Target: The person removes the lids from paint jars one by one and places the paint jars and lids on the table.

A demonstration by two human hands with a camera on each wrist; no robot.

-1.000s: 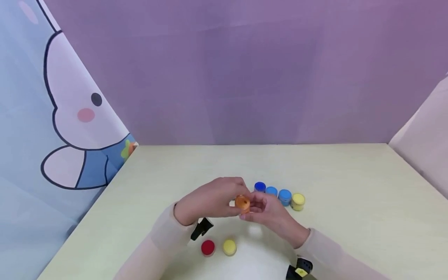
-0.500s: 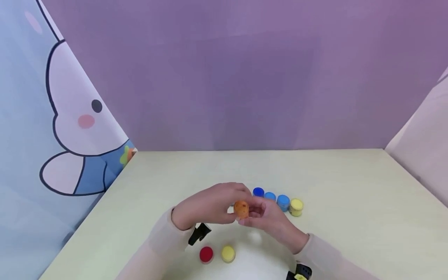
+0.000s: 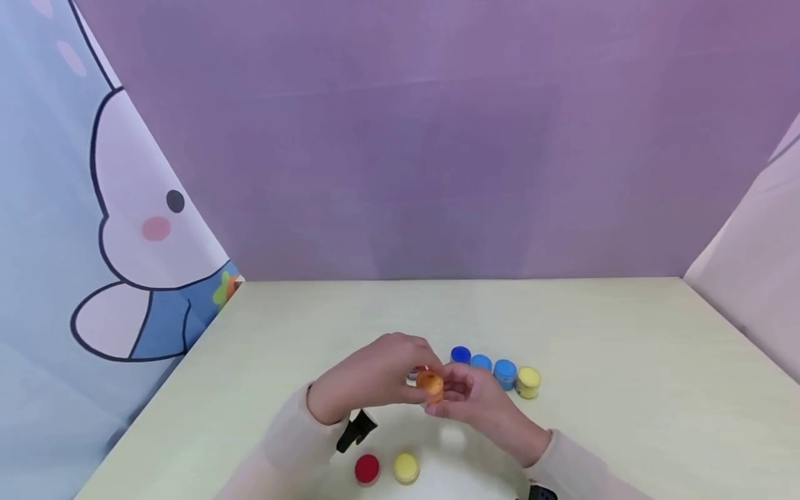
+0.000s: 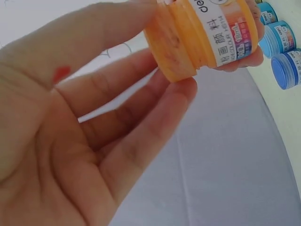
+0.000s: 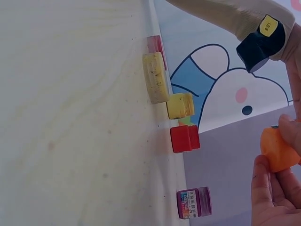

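Pale green counter [image 3: 625, 361], purple backdrop behind, cartoon rabbit curtain [image 3: 94, 229] on the left. Compared with a second earlier, whole scene sat slightly lower in the head view; hands barely moved. Left hand [image 3: 369, 378] and right hand [image 3: 478, 399] met above the counter's near middle, both gripping one small orange paint jar [image 3: 430, 384], held off the surface. Left fingers [image 4: 141, 117] curled round the jar's lid end [image 4: 176, 44], thumb on top; right fingers [image 5: 270, 188] pinched its other end. Jar tipped a little lower than before. Just behind the hands, a row of four jars stayed put: dark blue [image 3: 460, 355], two light blue [image 3: 481, 362] [image 3: 505, 372], yellow [image 3: 528, 381]. Nearer the body, red lid [image 3: 367, 467] and yellow lid [image 3: 406, 467] lay side by side.
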